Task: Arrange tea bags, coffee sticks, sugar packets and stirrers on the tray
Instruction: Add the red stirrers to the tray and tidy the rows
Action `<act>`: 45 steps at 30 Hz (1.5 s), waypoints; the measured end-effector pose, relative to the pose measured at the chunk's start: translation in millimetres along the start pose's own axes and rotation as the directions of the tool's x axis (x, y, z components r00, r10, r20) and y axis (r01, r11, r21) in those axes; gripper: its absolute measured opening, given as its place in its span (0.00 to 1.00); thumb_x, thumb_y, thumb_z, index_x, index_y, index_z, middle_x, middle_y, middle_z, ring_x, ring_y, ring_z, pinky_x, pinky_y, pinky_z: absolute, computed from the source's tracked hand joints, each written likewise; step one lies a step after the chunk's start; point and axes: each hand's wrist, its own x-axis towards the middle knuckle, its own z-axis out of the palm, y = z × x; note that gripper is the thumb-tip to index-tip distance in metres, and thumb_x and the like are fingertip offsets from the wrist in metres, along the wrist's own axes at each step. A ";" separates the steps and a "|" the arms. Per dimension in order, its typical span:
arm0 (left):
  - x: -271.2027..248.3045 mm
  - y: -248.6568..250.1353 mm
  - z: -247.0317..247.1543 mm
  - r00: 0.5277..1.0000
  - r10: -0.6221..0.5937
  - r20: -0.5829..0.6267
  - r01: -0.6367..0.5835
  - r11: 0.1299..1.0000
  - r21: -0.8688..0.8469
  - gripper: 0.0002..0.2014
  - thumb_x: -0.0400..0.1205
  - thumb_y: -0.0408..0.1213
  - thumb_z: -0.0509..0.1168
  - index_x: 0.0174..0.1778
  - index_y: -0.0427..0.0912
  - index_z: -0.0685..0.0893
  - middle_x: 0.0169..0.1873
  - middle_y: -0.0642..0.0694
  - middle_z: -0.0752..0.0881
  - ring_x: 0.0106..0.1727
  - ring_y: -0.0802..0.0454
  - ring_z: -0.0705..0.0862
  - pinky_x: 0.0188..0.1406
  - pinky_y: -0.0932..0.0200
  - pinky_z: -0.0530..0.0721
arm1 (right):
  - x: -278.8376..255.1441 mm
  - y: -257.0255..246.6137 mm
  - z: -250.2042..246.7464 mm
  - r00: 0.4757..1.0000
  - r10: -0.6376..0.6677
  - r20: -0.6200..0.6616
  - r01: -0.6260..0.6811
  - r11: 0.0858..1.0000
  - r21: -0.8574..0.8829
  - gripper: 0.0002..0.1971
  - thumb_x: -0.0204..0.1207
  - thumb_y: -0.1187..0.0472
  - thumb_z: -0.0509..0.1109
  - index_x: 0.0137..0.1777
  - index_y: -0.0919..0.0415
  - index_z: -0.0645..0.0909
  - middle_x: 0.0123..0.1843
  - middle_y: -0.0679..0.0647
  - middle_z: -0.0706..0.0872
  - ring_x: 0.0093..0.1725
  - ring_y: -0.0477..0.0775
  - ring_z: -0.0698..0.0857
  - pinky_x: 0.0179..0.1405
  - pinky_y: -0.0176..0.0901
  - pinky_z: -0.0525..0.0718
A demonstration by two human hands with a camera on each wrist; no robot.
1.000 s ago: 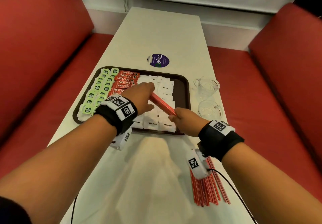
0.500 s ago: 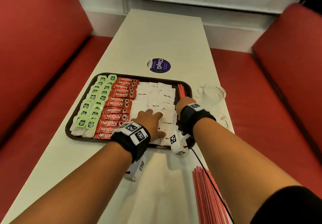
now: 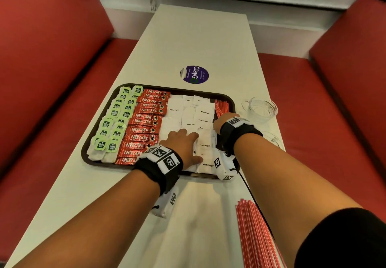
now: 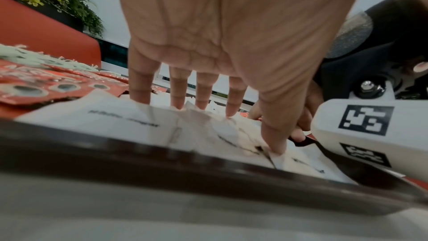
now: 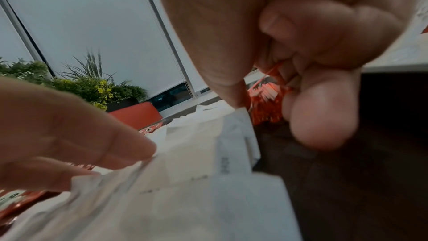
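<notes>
A dark brown tray [image 3: 230, 100] holds green-tagged tea bags [image 3: 117, 119] at left, then red coffee sticks [image 3: 146, 125], then white sugar packets [image 3: 188, 111]. A bundle of red stirrers [image 3: 221, 107] lies along the tray's right side. My left hand [image 3: 186, 136] lies flat on the sugar packets, its straight fingers [image 4: 178, 89] pressing them [image 4: 129, 122]. My right hand [image 3: 221, 120] is at the tray's right side, bent down. In the right wrist view its curled fingers [image 5: 324, 113] grip the stirrers [image 5: 266, 91].
More red stirrers [image 3: 254, 236] lie loose on the white table near my right forearm. Two clear glass cups [image 3: 261, 109] [image 3: 273, 140] stand just right of the tray. A round purple sticker [image 3: 194, 74] is beyond the tray. Red benches flank the table.
A second ago both hands held the stirrer bundle over the sugar packets. The right hand carried it to the tray's right side; the left hand let go and now presses the sugar packets.
</notes>
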 end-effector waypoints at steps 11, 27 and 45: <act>0.9 4.5 -2.0 1.000 -0.012 0.005 0.012 1.000 -0.006 0.37 0.74 0.60 0.70 0.76 0.51 0.66 0.70 0.44 0.72 0.70 0.40 0.71 0.59 0.44 0.76 | -15.5 -0.7 -7.5 0.997 -0.075 0.019 0.077 0.991 -0.107 0.15 0.82 0.64 0.61 0.66 0.67 0.78 0.61 0.60 0.84 0.60 0.63 0.84 0.61 0.49 0.80; -11.6 19.5 -2.4 0.995 -0.039 -0.093 0.037 0.999 -0.027 0.33 0.78 0.59 0.65 0.77 0.50 0.67 0.73 0.44 0.71 0.73 0.41 0.71 0.65 0.41 0.75 | -19.1 9.3 -2.4 0.981 0.164 -0.107 -0.115 0.924 0.365 0.21 0.85 0.63 0.56 0.76 0.68 0.68 0.75 0.64 0.75 0.73 0.66 0.75 0.73 0.55 0.73; -15.9 7.0 -9.7 0.993 -0.029 -0.118 0.016 0.994 -0.105 0.31 0.80 0.59 0.64 0.77 0.51 0.67 0.74 0.45 0.70 0.74 0.42 0.69 0.66 0.41 0.74 | 1.5 -9.2 7.5 0.963 0.231 -0.142 -0.128 0.849 0.513 0.22 0.87 0.62 0.56 0.79 0.67 0.65 0.78 0.65 0.70 0.76 0.64 0.72 0.75 0.53 0.70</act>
